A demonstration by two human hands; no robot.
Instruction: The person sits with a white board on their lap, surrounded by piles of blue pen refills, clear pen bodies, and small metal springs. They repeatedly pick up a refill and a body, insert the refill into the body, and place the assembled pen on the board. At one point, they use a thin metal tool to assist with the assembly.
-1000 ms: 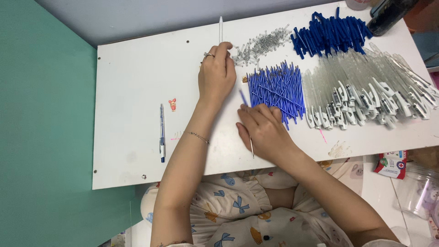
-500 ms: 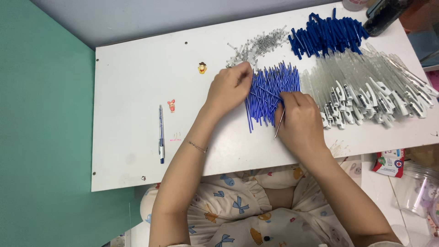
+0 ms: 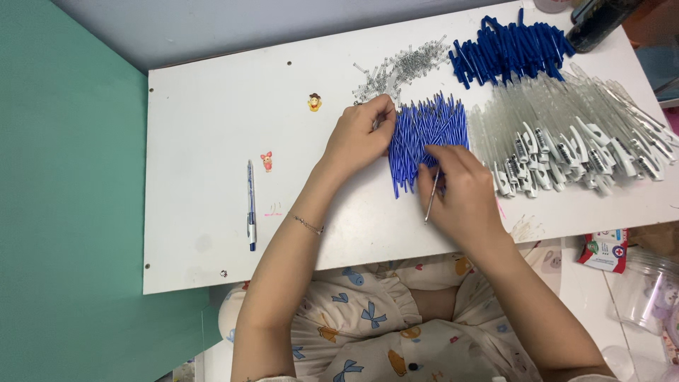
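Both forearms reach forward, left hand curled, right hand apparently pinching with its fingers.

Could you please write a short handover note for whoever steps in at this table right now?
Left hand: resting on the left edge of the pile of blue refills, fingers curled at its top corner; whether it grips anything cannot be told.
Right hand: at the pile's lower edge, pinching a thin refill that points down toward the table's near edge.
On the white table: small metal springs behind the refills, blue caps at the back, clear pen barrels with white clips to the right.
Done: one assembled pen lies alone on the left.
Left: the piles of parts are large and unassembled.
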